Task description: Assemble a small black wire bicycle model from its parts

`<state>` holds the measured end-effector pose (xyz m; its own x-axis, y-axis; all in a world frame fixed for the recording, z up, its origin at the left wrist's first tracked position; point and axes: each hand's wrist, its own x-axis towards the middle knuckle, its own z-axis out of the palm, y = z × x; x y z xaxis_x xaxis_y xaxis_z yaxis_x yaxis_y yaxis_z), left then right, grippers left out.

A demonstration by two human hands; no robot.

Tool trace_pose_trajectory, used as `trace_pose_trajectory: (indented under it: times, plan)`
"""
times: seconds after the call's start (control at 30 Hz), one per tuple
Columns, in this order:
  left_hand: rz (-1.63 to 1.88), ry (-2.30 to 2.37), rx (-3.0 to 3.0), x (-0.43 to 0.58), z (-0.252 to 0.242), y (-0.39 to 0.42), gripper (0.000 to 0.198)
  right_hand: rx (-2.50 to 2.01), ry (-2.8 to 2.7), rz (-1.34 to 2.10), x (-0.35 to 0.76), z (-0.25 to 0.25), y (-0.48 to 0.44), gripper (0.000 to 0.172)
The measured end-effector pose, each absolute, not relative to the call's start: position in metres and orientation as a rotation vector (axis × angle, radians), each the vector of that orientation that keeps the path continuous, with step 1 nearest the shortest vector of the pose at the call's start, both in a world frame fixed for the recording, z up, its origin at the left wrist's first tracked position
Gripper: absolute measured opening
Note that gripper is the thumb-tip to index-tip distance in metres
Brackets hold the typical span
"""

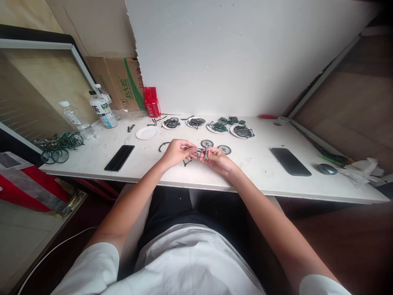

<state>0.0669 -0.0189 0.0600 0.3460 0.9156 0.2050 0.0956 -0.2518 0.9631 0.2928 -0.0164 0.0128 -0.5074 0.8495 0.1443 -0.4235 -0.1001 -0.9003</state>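
Over the front middle of the table, my left hand (181,151) and my right hand (217,159) meet, fingertips almost touching. Thumb and fingers of the right pinch a small, thin dark-and-silver part (206,153). My left hand is closed in a pinch too; whatever it holds is too small to name. Just behind the right hand lie two black spoked toy bicycle wheels, one (207,143) left of the other (224,149). A curved black strip (163,146) rests beside my left hand, and a small dark forked piece (186,163) lies below it.
White plates with dark wheels and frame parts stand along the back, one plate (147,133) bare. Assembled green toy bicycles (61,147) and bottles (103,110) are at left. A phone (119,158), a dark flat slab (290,161) and a mouse (327,169) flank my arms.
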Motion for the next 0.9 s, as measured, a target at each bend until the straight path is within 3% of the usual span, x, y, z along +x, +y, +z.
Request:
trace_pose_trajectory:
  times: [0.33, 0.9]
  plan:
    - [1.027, 0.971, 1.61, 0.068, 0.068, -0.026, 0.047, -0.552, -1.285, 1.701, 0.291, 0.014, -0.017, 0.036]
    - [1.031, 1.011, 1.624, 0.071, 0.061, -0.025, 0.036, -0.581, -1.326, 1.606, 0.289, 0.003, -0.011, 0.037]
